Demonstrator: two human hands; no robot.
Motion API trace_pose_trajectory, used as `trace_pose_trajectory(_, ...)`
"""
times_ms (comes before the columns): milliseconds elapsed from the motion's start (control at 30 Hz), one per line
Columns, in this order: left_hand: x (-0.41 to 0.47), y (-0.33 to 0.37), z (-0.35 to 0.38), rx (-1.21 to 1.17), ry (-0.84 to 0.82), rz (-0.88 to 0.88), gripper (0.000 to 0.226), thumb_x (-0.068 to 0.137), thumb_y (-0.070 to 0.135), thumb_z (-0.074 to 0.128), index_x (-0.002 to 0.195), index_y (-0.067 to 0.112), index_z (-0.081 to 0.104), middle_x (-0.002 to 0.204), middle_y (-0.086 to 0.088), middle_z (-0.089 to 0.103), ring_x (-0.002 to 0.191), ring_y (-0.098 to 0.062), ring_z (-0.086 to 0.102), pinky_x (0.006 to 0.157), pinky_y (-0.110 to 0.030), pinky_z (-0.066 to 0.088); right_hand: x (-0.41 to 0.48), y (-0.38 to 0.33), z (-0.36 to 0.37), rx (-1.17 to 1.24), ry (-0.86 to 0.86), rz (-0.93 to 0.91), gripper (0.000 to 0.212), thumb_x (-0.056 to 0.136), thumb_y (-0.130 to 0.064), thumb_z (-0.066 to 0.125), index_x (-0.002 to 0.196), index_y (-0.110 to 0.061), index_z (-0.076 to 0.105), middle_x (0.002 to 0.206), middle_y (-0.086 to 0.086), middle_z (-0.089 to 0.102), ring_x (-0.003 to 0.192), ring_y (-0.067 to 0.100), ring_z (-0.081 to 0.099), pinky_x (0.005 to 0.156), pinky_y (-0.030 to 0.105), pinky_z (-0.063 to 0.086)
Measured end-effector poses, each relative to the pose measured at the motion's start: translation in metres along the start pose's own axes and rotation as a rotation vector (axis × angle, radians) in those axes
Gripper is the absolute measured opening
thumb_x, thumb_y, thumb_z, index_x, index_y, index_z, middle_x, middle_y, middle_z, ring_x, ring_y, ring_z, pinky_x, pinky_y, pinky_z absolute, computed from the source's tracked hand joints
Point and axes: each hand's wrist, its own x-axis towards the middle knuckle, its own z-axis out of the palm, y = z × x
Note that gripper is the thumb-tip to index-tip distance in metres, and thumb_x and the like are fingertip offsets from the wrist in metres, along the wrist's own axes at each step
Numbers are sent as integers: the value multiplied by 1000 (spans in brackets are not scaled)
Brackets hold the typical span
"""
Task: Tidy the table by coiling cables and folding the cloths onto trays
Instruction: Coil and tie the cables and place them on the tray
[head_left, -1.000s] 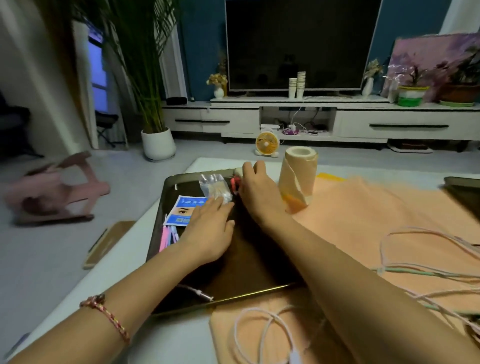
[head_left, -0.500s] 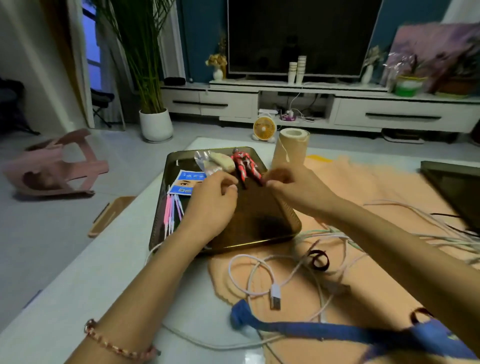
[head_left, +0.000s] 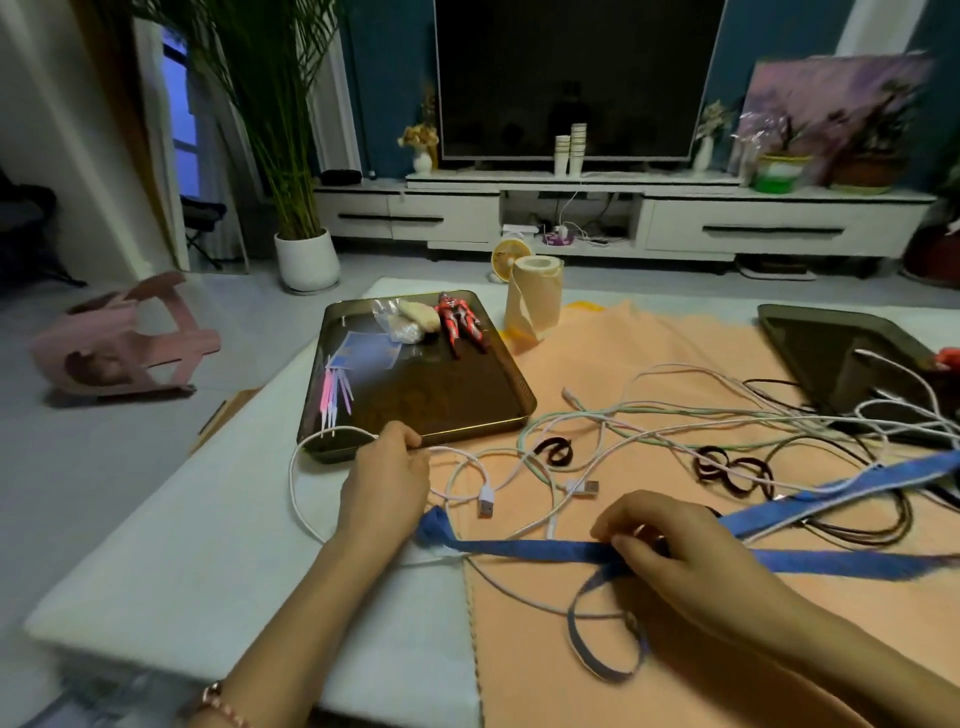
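- The thin white cables sprawl uncoiled and the peach fabric cloth lies unfolded; most of the work seems left.
- The left hand grips one cable; the right hand pinches a blue woven strap.

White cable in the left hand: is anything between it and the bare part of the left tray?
Nothing visible. The left hand grips the white cable at the near rim of the tray, with bare floor just beyond. But the cable seems to run under the blue strap, which the right hand holds.

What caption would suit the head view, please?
Left hand pinches a white cable by the tray; right hand grips blue strap.
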Motion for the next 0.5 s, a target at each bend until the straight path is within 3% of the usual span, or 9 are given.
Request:
trace_pose_trajectory(100, -4, 8, -6, -251, -24, -70, 25, 93, 12, 54, 118, 11, 54, 79, -3, 60, 64, -14, 57, 54, -25, 48, -3, -3, -2, 64, 90, 10, 27, 92, -10, 49, 85, -35, 58, 96, -16, 60, 90, -1, 54, 75, 11, 43)
trace_pose_trajectory(267, -21, 42, -33, -1551, -420, -643, 19, 88, -8, 46, 102, -11, 60, 81, -22, 67, 77, -27, 65, 56, -33, 59, 2, -24, -7, 216, 147, 10, 24, 93, -10, 48, 93, -31, 60, 98, -16, 61, 95, 0, 55, 79, 11, 43)
trace_pose_trajectory(367, -43, 65, -34, -1706, -614, -563, 21, 74, -11, 47, 79, -18, 66, 76, -22, 67, 66, -25, 69, 56, -33, 59, 1, -38, -1, 275, 125, -114, 26, 93, -21, 52, 118, -29, 55, 114, -22, 54, 102, -6, 49, 87, 5, 37)
trace_pose_trajectory(433, -57, 78, -27, -1710, -677, -475, 23, 70, -9, 47, 78, -16, 67, 74, -18, 65, 60, -19, 67, 54, -26, 57, 1, -43, 3, 190, 153, -237, 31, 94, -25, 51, 126, -26, 50, 116, -25, 49, 105, -8, 44, 87, 2, 33)
trace_pose_trajectory(500, -62, 86, -23, -1729, -716, -451, 20, 72, -5, 46, 82, -10, 62, 71, -12, 61, 57, -12, 59, 52, -21, 52, 1, -44, 1, 121, 194, -270, 20, 97, -22, 47, 114, -19, 58, 105, -13, 60, 97, 6, 52, 86, 21, 40)
